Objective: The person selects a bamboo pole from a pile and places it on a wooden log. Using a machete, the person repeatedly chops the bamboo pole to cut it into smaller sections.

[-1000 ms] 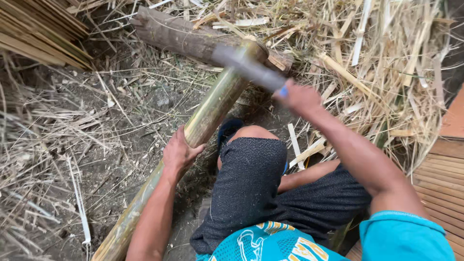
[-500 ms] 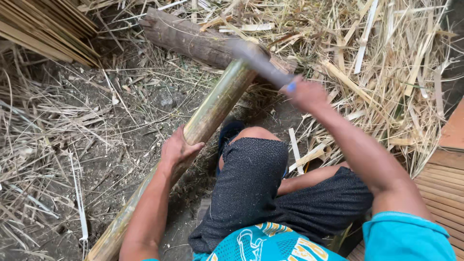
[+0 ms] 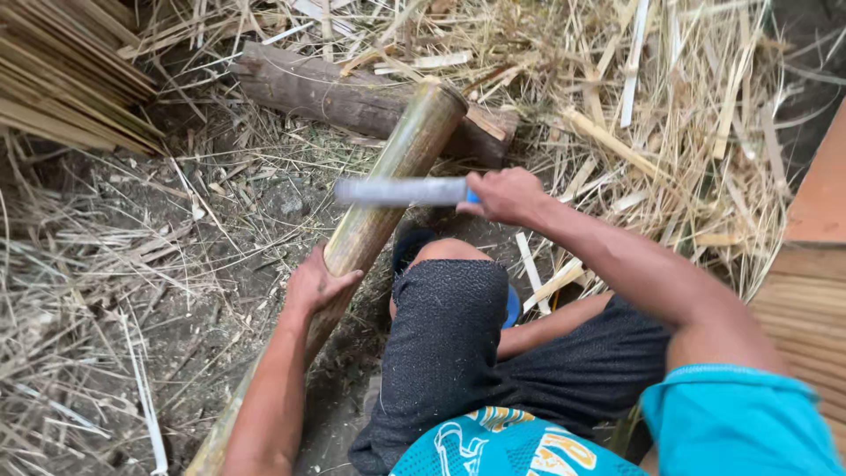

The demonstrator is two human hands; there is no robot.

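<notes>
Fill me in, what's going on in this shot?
A person sits on the ground working a thick bamboo pole. The left hand grips the pole partway along, while its far end leans on a log. The right hand holds a blade, blurred, level across the pole just above it; whether it touches is unclear. Split bamboo strips are stacked at upper left, and dry shavings litter the ground all around.

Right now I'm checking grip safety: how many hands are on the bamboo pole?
1. The left hand grips the bamboo pole at mid-length; the right hand holds a blade over it instead, not touching.
</notes>
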